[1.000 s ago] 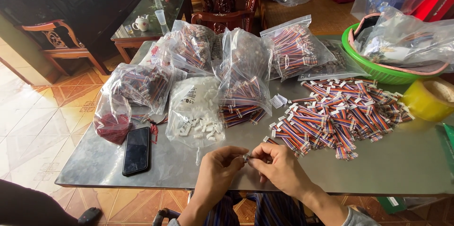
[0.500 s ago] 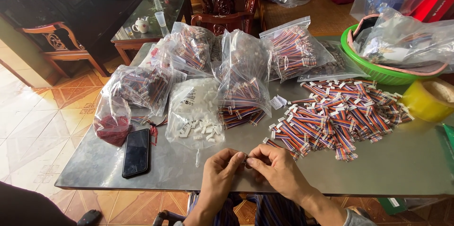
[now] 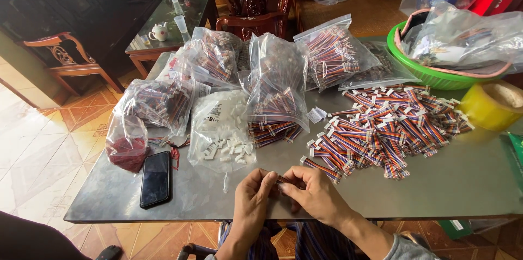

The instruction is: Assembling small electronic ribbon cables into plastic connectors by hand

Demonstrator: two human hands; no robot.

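At the table's [image 3: 468, 184] near edge, left hand [image 3: 253, 197] and right hand [image 3: 313, 192] meet, fingers pinched shut on a small cable [image 3: 283, 179] between them. Just beyond the right hand lies a cable pile [image 3: 387, 126]; a phone [image 3: 156, 178] lies left.

The small striped cable piece [image 3: 283, 179] pinched between the left hand [image 3: 254, 197] and right hand [image 3: 315, 193] is mostly covered by fingertips, so its shape cannot be told. At three o'clock, the yellow roll of tape [image 3: 492, 105] and a green flat object [image 3: 516, 151] run off the edge. Contents of the clear plastic bag in the green basin [image 3: 430, 75] at one o'clock stay blurred.
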